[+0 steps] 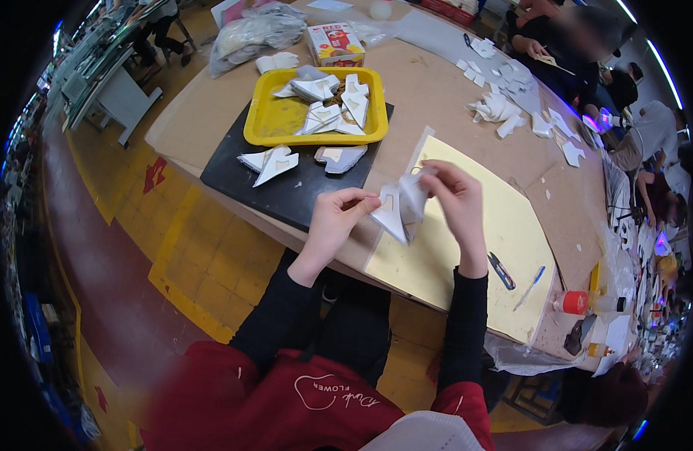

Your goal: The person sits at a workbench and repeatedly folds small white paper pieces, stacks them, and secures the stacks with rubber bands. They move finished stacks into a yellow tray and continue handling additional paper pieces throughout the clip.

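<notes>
My left hand (337, 223) pinches a white, pointed cut-out piece (392, 219) between thumb and fingers, above the table's near edge. Beside it, my right hand (455, 197) grips another white piece (414, 192), blurred by motion. Whether the two pieces are joined I cannot tell. Just beyond, a black board (233, 174) carries a yellow tray (257, 120) with stacks of similar white pieces (321, 116) and some brown bands (337, 96). Two more stacks lie in front of the tray: a pointed one (272, 164) and a shorter one (340, 158).
A pale yellow sheet (482, 225) lies under my right hand, bearing thread snips (501, 270) and a pen (530, 289). Bottles, one red-capped (570, 302), stand at the right edge. White scraps (497, 110), a box (336, 45) and a plastic bag (257, 37) lie farther back. Other people sit at the far right.
</notes>
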Motion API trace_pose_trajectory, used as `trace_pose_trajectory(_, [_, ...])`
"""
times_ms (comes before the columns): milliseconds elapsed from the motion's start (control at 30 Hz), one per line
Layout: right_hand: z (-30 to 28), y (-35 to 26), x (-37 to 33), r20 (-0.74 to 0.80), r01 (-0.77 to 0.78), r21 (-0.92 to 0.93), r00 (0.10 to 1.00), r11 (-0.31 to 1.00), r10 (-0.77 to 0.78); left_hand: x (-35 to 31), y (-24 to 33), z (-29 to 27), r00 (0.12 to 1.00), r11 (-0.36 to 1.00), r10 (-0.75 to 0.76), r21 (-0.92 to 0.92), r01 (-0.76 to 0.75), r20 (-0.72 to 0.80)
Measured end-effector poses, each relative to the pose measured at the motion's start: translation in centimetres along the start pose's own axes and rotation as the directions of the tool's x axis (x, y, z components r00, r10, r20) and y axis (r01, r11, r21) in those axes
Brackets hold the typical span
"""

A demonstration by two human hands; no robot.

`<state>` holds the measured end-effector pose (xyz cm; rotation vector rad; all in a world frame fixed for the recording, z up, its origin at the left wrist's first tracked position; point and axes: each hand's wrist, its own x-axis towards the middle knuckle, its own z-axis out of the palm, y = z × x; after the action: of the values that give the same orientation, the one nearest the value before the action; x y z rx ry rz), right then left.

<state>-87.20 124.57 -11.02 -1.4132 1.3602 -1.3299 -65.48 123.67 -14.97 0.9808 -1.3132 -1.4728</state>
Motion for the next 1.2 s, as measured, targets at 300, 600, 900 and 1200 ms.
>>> trace_pose_trajectory(300, [1.7,-0.2,-0.9,0.327,-0.066,0.079,0.944,0.995,0.037,-0.6,-0.2,0.0,0.997,0.993,0.070,0.096,-0.074,0.040])
trace_pose_trajectory(600, [-8.8,3.3,0.6,-0.076,-0.307,-0.355,0.951,0.883,0.300,4.3,-0.4,-3.7,0.812,0.452,0.584,0.839,-0.304,-0.021])
trace_pose_trajectory(900, [-2.7,-0.8,-0.2,-0.032,0.068,-0.431,0.995,0.900,-0.090,-1.1,0.9,-3.0,0.998,0.988,-0.025,-0.152,0.016,-0.052])
trace_pose_trajectory(1200, [8.3,0.3,-9.2,-0.023,-0.087,0.086,0.996,0.992,0.089,-6.8,-0.6,-3.2,0.972,0.898,-0.193,-0.375,0.230,0.134])
